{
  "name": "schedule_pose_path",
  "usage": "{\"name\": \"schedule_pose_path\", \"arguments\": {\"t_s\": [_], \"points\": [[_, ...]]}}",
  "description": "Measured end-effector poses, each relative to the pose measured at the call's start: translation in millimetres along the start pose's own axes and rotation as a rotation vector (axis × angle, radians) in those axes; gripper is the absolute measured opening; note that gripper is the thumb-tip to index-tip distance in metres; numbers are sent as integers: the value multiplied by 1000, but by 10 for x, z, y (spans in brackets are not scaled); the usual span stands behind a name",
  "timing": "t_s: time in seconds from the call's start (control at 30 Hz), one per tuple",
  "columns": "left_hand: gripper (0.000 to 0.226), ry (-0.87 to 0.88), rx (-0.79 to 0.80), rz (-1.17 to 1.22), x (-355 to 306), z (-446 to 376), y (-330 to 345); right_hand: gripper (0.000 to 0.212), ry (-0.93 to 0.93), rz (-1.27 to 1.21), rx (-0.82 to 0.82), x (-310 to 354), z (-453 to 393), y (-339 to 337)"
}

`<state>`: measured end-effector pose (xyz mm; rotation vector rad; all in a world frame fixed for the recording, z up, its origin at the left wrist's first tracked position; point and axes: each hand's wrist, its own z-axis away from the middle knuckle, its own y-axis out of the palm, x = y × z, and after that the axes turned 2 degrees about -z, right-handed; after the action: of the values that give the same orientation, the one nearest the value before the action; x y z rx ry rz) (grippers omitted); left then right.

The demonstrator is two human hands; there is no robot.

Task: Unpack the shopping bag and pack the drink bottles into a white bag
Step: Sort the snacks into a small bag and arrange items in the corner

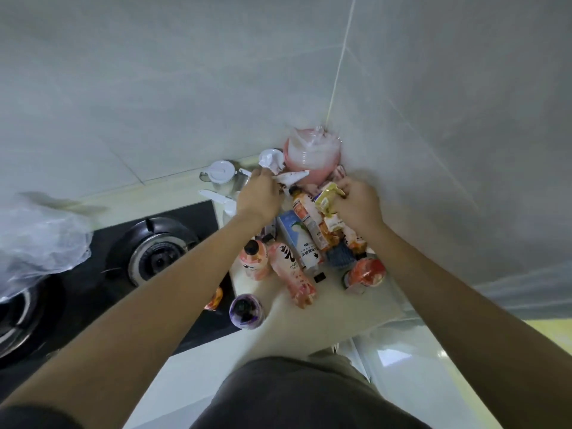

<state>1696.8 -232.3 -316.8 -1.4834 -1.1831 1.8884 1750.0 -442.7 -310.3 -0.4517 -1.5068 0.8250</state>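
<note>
Drink bottles [305, 243] lie heaped on the counter [340, 308] in the wall corner beside the stove [161, 255]; the left hand [258, 198] pinches what looks like white bag plastic [291, 177], the right hand [356, 202] grips a yellow packet [328, 196]

Both bare arms stretch forward and converge. The left hand [258, 196] lies back-up, knuckles toward the camera, fingers curled downward and pinching something white just beyond the fingertips. The right hand [356, 202] is also back-up, its fingers curled round a yellow packet [328, 196] at the fingertips' left.
</note>
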Motion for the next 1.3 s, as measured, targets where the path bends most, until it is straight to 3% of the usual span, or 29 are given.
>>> {"name": "schedule_pose_path", "arguments": {"t_s": [0.1,0.23,0.33,0.57,0.77,1.1,1.3], "points": [[28,-2,-48,137,74,278,-179,6,26,-75,-47,160,200,-29],[11,-24,-101,208,121,746,-430,10,17,-193,-42,368,468,3],[11,-78,-151,308,239,1116,-585,12,-54,-253,-19,588,698,67],[8,-321,-376,588,595,2305,-872,16,-198,-407,248,1048,1380,407],[14,-538,-530,680,961,3648,-1011,22,-229,-510,490,1403,2320,981],[18,-798,-863,597,1989,5221,-1625,8,-325,-480,830,2460,3680,2140],[12,-887,-939,638,3011,5911,-1986,12,-351,-420,911,3200,4280,3069]]}}
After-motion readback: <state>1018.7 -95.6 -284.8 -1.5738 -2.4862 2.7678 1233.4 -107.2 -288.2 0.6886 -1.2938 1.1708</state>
